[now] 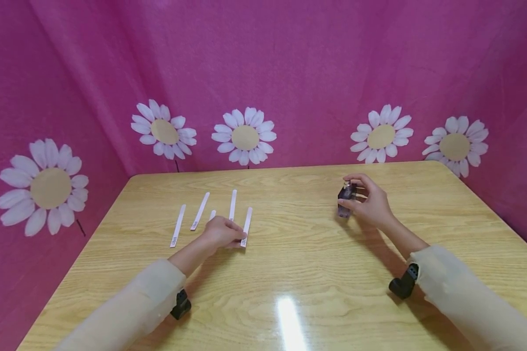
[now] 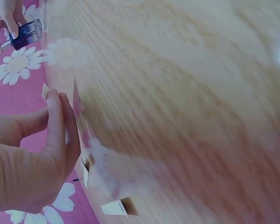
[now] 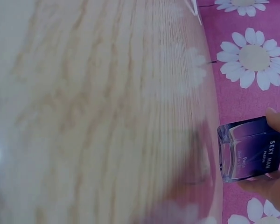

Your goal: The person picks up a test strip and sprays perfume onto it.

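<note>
My left hand [image 1: 223, 232] pinches the lower end of a white paper test strip [image 1: 248, 218] between thumb and fingers. In the left wrist view, a small tip of that strip [image 2: 45, 91] sticks out past the fingertips. My right hand [image 1: 373, 202] grips a dark purple glass perfume bottle [image 1: 345, 201], upright with a slight tilt, fingers at its silver spray top and thumb across its side. Lettering reading "SEXY MAN" shows on the bottle [image 3: 252, 149] in the right wrist view, where most of the hand is out of frame.
Several more white strips lie on the wooden table [image 1: 307, 263] around the left hand, such as a strip [image 1: 178, 225] at the far left and another strip [image 1: 233, 204] behind. One strip [image 1: 212, 214] is partly hidden by that hand. A pink flowered cloth [image 1: 307, 73] hangs behind the table.
</note>
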Motion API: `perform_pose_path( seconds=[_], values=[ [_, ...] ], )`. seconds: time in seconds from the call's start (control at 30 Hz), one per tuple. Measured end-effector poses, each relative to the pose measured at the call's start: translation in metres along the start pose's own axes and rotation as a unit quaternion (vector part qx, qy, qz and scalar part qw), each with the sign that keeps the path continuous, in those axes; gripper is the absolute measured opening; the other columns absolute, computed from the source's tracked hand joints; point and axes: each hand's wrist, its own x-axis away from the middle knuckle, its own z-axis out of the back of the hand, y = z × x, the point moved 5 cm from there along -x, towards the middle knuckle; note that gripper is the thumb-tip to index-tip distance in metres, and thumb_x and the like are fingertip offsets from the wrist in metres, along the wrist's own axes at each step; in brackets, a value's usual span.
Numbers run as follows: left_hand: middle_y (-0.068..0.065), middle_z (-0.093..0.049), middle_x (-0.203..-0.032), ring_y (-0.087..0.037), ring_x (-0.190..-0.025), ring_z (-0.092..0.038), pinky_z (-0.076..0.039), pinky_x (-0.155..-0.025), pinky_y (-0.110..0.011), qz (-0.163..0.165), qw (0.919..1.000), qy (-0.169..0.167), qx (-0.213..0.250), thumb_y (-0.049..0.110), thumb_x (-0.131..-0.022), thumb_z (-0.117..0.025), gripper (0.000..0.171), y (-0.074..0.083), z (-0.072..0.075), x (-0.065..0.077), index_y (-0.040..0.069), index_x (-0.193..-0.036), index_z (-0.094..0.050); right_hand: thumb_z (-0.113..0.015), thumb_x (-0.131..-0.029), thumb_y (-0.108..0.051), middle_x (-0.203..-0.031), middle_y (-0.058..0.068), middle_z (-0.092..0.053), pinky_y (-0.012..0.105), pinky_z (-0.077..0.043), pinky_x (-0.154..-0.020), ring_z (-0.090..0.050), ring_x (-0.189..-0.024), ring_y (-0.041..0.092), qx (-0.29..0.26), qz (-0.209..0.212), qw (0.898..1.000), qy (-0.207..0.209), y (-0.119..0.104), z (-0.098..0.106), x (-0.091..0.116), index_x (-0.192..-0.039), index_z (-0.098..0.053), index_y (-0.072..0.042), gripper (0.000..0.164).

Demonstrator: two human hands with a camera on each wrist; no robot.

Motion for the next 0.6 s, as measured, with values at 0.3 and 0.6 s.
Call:
perform_pose_path(
  seconds=[0.3,0.6],
  values=[
    [-0.016,-0.072,-0.088,-0.007,-0.059,-0.064,-0.059,-0.065,-0.022,-0.006,1.0,0.002,-0.001,0.0,-0.083,-0.07,0.013,0.0014,-0.0043,0.0019,-0.008,-0.092,-0.069,-0.077,-0.076,0.001,-0.119,0.025,-0.061,0.011,-0.052,-0.08,-0.058,-0.092,-0.004,-0.003,-0.014,1.0,0.002,0.0013,-0.0055,0.0008,-0.124,-0.052,0.0,0.054],
    [-0.021,-0.073,-0.081,-0.011,-0.056,-0.065,-0.06,-0.062,-0.027,-0.049,0.9972,-0.008,-0.057,0.0,-0.084,-0.068,0.009,0.0098,0.0005,0.0071,-0.008,-0.086,-0.068,-0.072,-0.08,0.002,-0.128,0.026,-0.053,0.043,-0.052,-0.097,-0.058,-0.109,0.028,0.019,-0.04,0.999,-0.013,-0.0034,-0.0027,-0.0015,-0.127,-0.042,0.003,0.056]
  ],
)
